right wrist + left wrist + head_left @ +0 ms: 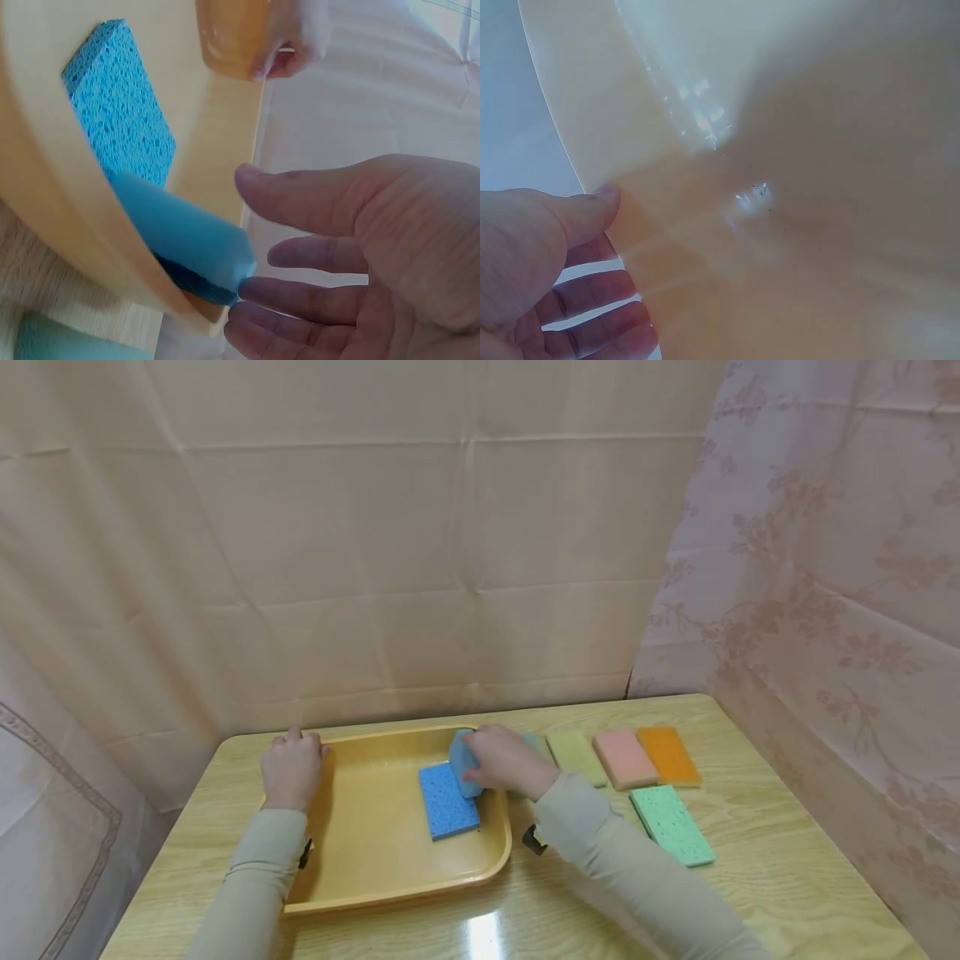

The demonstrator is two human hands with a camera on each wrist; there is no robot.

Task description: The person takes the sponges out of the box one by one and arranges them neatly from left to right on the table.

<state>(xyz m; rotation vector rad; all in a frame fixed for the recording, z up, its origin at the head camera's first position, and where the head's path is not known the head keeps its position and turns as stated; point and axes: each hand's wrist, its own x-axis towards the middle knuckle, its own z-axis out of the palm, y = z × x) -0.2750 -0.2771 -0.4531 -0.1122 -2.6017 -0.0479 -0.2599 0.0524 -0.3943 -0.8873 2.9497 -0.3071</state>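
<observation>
A yellow tray lies on the wooden table. My left hand holds its left rim, thumb on the inner side and fingers outside, as the left wrist view shows. Flat inside the tray, toward its right, is a speckled blue sponge. Beside it a plain blue sponge with a dark layer leans tilted against the tray's right wall, partly over the speckled one. At that sponge is my right hand; its thumb stands apart and its loosely extended fingertips are at the sponge's end.
Right of the tray lie a yellow-green sponge, a pink sponge, an orange sponge and a speckled mint sponge. A grey-green sponge is partly hidden behind my right hand. A beige curtain hangs behind the table.
</observation>
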